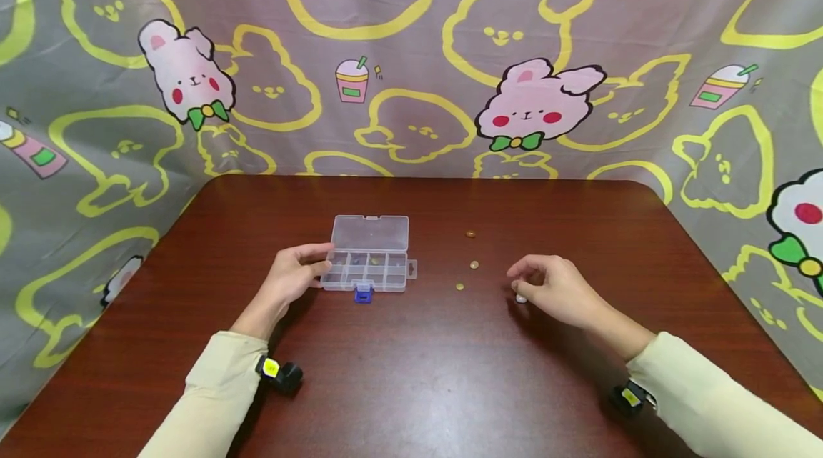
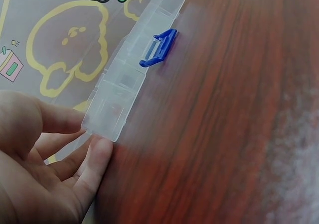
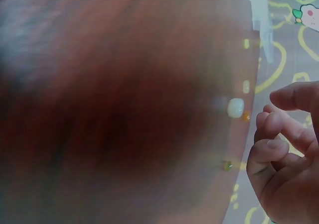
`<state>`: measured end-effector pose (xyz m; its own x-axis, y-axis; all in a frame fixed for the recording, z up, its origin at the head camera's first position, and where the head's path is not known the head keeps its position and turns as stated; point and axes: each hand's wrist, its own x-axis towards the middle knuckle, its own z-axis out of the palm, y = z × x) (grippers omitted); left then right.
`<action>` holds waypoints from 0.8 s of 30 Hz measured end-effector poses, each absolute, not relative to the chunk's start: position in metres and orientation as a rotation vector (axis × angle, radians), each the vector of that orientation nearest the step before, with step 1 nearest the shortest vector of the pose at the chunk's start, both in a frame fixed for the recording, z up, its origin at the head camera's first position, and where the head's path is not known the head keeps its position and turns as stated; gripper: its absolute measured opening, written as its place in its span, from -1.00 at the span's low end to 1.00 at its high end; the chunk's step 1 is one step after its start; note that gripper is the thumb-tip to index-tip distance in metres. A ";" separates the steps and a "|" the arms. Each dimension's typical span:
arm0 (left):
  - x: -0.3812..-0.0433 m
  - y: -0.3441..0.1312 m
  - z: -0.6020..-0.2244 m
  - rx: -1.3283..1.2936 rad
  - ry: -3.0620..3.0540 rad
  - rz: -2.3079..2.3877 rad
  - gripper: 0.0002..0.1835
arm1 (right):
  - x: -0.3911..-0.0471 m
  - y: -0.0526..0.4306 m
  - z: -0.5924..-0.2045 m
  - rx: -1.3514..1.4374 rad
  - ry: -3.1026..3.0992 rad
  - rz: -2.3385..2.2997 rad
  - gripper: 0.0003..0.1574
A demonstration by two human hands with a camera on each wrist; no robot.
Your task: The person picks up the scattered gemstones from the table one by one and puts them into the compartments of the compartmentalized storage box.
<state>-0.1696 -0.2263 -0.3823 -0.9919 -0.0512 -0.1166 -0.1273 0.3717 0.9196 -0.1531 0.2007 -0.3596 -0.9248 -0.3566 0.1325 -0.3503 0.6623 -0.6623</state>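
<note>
Right wrist — white bead [image 3: 236, 107] beside fingers [image 3: 269, 127]

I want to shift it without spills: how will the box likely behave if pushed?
The box is probably stiff, judging by its straight plastic walls, and likely light, as these look thin. Its open lid may swing.

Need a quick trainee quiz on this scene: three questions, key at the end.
1. True or false: in the head view, the left hand grips the left end of the box.
2. What colour is the latch? a) red b) blue c) green
3. Which hand is nearer the white bead?

Key: 1. True. 2. b. 3. The right hand.
</note>
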 end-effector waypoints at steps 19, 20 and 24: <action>-0.170 -0.227 -0.382 -0.193 2.537 1.695 -0.58 | -0.147 0.215 -0.379 -0.605 2.874 -1.086 -0.77; -0.170 -0.227 -0.382 -0.198 2.537 1.695 -0.58 | -0.147 0.215 -0.379 -0.606 2.875 -1.084 -0.77; -0.170 -0.226 -0.382 -0.191 2.535 1.706 -0.58 | -0.146 0.215 -0.381 -0.621 2.889 -1.078 -0.79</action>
<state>-0.1698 -0.2258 -0.3818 -0.9890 -0.0584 -0.1356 -0.1477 0.3723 0.9163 -0.1464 0.2152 -0.3811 -0.9219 -0.3615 0.1390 -0.3642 0.6871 -0.6287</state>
